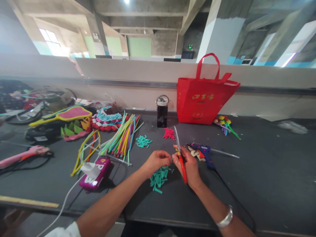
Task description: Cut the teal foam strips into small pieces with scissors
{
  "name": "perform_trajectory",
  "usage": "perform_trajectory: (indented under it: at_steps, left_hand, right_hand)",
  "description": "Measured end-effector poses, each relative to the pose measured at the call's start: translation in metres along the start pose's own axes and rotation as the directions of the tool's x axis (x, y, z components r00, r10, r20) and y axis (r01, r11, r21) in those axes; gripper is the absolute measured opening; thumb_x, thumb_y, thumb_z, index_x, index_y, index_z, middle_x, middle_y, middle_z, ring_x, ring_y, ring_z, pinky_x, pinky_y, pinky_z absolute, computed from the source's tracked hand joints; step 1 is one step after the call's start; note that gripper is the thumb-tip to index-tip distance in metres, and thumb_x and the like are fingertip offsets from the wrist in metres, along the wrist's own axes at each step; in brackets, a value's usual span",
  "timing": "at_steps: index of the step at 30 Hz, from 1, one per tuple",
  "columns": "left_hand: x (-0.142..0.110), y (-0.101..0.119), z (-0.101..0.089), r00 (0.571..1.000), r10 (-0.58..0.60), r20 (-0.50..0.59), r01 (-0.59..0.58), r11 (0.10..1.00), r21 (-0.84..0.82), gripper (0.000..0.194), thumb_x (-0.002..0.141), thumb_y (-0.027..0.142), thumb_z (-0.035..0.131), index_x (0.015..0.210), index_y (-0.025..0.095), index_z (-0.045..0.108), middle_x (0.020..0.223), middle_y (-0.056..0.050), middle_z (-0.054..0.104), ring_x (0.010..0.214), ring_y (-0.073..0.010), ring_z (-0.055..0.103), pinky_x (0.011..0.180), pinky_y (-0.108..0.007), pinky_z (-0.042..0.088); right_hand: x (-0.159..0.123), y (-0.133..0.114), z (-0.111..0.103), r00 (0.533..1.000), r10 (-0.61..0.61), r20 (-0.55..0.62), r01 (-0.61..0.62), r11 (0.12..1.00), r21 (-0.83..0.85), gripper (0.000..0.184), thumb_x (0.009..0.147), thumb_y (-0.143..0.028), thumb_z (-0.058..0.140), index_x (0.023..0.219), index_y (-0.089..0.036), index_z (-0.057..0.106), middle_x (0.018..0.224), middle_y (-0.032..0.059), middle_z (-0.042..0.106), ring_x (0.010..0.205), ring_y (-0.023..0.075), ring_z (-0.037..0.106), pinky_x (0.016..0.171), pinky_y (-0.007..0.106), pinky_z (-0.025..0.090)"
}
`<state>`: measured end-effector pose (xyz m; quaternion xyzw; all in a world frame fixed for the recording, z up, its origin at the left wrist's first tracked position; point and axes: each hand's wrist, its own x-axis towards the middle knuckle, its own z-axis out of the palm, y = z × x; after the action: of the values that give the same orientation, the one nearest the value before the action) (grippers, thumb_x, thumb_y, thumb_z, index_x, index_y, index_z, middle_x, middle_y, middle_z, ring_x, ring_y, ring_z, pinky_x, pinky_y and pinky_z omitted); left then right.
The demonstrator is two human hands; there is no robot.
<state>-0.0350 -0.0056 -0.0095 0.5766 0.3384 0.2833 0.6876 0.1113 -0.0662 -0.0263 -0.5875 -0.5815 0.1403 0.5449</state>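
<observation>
My right hand (190,169) holds a pair of scissors (182,164) with orange handles, its blades pointing up and away from me. My left hand (157,162) is closed in a pinch just left of the scissors; whatever sits between its fingertips is too small to make out. Below that hand lies a loose pile of teal strips (159,179). Farther back on the dark table are a small heap of lighter turquoise pieces (144,141) and one of pink-red pieces (169,133).
A blue glue gun (206,154) with its cord lies to the right. Colourful straw-like strips (123,140) and a purple power strip (96,174) with a white plug are on the left. Behind stand a black bottle (162,116) and a red bag (202,98). A pink tool (27,154) lies far left.
</observation>
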Motion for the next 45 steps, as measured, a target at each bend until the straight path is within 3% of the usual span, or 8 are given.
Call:
perform_trajectory:
  at_steps: [4,7,12,18,25,31,35,45]
  left_hand:
    - [0.003,0.001,-0.001,0.991,0.062,-0.122,-0.080,0.987,-0.140,0.005,0.059,0.017,0.065,0.062,0.013,0.064,0.053,0.003,0.053,0.048,-0.0058,0.040,0.050,-0.020,0.029]
    - [0.004,0.006,-0.005,0.962,0.122,-0.243,-0.198,0.926,-0.320,0.005,0.060,0.016,0.066,0.065,0.014,0.064,0.055,0.004,0.053,0.049,-0.0057,0.041,0.052,-0.020,0.032]
    - [0.005,0.009,-0.010,0.930,0.184,-0.318,-0.320,0.833,-0.452,0.010,0.066,0.021,0.070,0.067,0.015,0.063,0.057,0.003,0.053,0.054,-0.0069,0.046,0.057,-0.019,0.036]
    - [0.005,0.004,-0.008,0.931,0.168,-0.324,-0.310,0.833,-0.458,0.010,0.067,0.021,0.069,0.073,0.016,0.062,0.058,0.003,0.055,0.055,-0.0078,0.048,0.058,-0.019,0.037]
    - [0.003,0.007,-0.006,0.909,0.210,-0.361,-0.348,0.859,-0.375,0.011,0.066,0.023,0.069,0.068,0.016,0.060,0.057,0.003,0.056,0.057,-0.0086,0.049,0.062,-0.020,0.039]
    - [0.004,0.004,-0.005,0.887,0.271,-0.375,-0.382,0.885,-0.264,0.010,0.068,0.024,0.068,0.068,0.016,0.062,0.061,0.003,0.057,0.060,-0.0095,0.050,0.066,-0.023,0.040]
    - [0.004,0.002,-0.005,0.885,0.286,-0.367,-0.397,0.876,-0.274,0.007,0.068,0.022,0.068,0.069,0.017,0.063,0.062,0.003,0.058,0.061,-0.0095,0.050,0.066,-0.022,0.040]
    - [0.002,0.004,-0.003,0.878,0.296,-0.375,-0.404,0.879,-0.254,0.011,0.069,0.027,0.070,0.070,0.017,0.064,0.063,0.002,0.058,0.062,-0.0102,0.050,0.067,-0.023,0.041]
  right_hand:
    - [0.000,-0.001,-0.004,0.999,-0.043,-0.013,0.037,0.953,-0.300,0.037,0.086,-0.038,0.055,0.118,-0.020,0.061,0.083,0.0027,0.069,0.068,0.0152,0.062,0.069,0.026,0.048]
    - [0.000,-0.001,-0.008,0.989,-0.146,0.029,0.140,0.847,-0.513,0.039,0.084,-0.033,0.056,0.122,-0.023,0.060,0.088,0.0046,0.068,0.079,0.0191,0.060,0.076,0.030,0.046]
    - [-0.002,-0.003,-0.009,0.967,-0.226,0.116,0.244,0.706,-0.665,0.052,0.079,-0.024,0.061,0.131,-0.027,0.055,0.089,0.0057,0.064,0.088,0.0240,0.053,0.084,0.038,0.042]
    - [-0.009,-0.005,-0.002,0.970,-0.176,0.165,0.241,0.720,-0.651,0.055,0.081,-0.020,0.059,0.135,-0.028,0.051,0.089,0.0044,0.061,0.084,0.0207,0.055,0.077,0.031,0.045]
    - [-0.012,-0.001,0.001,0.983,-0.130,0.133,0.184,0.781,-0.597,0.054,0.082,-0.023,0.056,0.136,-0.030,0.048,0.094,0.0032,0.061,0.083,0.0179,0.061,0.069,0.027,0.047]
    - [-0.011,-0.001,0.001,0.983,-0.112,0.145,0.176,0.796,-0.579,0.053,0.082,-0.022,0.056,0.134,-0.029,0.051,0.093,0.0038,0.062,0.084,0.0183,0.062,0.070,0.027,0.048]
    - [-0.012,-0.002,0.001,0.984,-0.096,0.153,0.167,0.801,-0.574,0.050,0.083,-0.022,0.056,0.132,-0.028,0.052,0.093,0.0040,0.063,0.084,0.0184,0.063,0.072,0.027,0.048]
    - [-0.012,-0.004,0.002,0.979,-0.156,0.132,0.202,0.831,-0.518,0.042,0.083,-0.020,0.053,0.125,-0.022,0.058,0.091,0.0048,0.066,0.079,0.0166,0.064,0.072,0.025,0.048]
